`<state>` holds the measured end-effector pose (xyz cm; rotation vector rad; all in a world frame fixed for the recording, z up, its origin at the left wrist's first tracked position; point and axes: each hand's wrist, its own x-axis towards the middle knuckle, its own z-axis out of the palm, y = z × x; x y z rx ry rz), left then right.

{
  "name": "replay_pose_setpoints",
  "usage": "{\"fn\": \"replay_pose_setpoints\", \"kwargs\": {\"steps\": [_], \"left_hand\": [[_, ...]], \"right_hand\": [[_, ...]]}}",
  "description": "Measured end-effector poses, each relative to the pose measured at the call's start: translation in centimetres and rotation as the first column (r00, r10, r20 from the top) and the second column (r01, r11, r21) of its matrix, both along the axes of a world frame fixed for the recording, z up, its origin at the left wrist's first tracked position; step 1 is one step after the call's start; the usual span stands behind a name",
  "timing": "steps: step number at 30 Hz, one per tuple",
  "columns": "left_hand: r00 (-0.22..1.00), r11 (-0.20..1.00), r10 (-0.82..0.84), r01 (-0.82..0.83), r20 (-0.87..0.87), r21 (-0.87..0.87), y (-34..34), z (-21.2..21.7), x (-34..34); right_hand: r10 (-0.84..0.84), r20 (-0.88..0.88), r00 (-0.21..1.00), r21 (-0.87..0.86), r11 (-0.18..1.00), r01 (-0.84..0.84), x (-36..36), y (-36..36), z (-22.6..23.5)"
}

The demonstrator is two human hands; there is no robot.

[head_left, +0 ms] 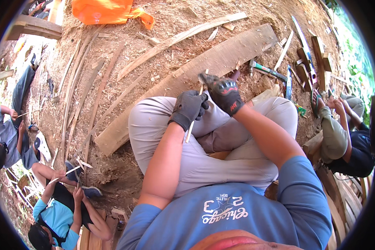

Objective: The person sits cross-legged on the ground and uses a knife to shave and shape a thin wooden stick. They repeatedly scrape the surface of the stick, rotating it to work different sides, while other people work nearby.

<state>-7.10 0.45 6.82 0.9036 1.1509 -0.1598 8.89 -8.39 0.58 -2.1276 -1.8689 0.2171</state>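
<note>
the left hand (188, 108) is gripping a thin wooden stick (194, 114) tight above the lap while the right hand (223, 93), closed at its upper end, is probably risking a slip toward the thigh.

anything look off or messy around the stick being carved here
Nothing damaged. The left hand holds the thin stick while the right hand works its top. Shavings and loose slats litter the dirt, and a hammer lies loose by the big plank.
</note>
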Motion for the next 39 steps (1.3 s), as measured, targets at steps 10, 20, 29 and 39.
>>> {"fn": "replay_pose_setpoints", "kwargs": {"steps": [10, 20, 29, 39], "left_hand": [[0.999, 0.997, 0.030, -0.027, 0.041, -0.075, 0.5, 0.0, 0.0], [0.987, 0.986, 0.102, -0.083, 0.127, -0.145, -0.1, -0.4, 0.2], [0.990, 0.966, 0.097, -0.068, 0.105, -0.248, 0.7, -0.6, 0.4], [0.982, 0.976, 0.139, -0.115, 0.125, -0.186, 0.3, -0.2, 0.1]], "right_hand": [[0.006, 0.046, 0.999, -0.216, 0.976, 0.004, -0.4, -0.4, 0.9], [-0.087, 0.023, 0.996, -0.248, 0.965, 0.090, 1.8, 0.1, -0.1], [-0.084, 0.034, 0.996, -0.203, 0.975, 0.090, 1.8, 0.9, -2.0], [-0.120, 0.084, 0.989, -0.414, 0.899, 0.144, 1.7, 1.1, -0.8]]}}
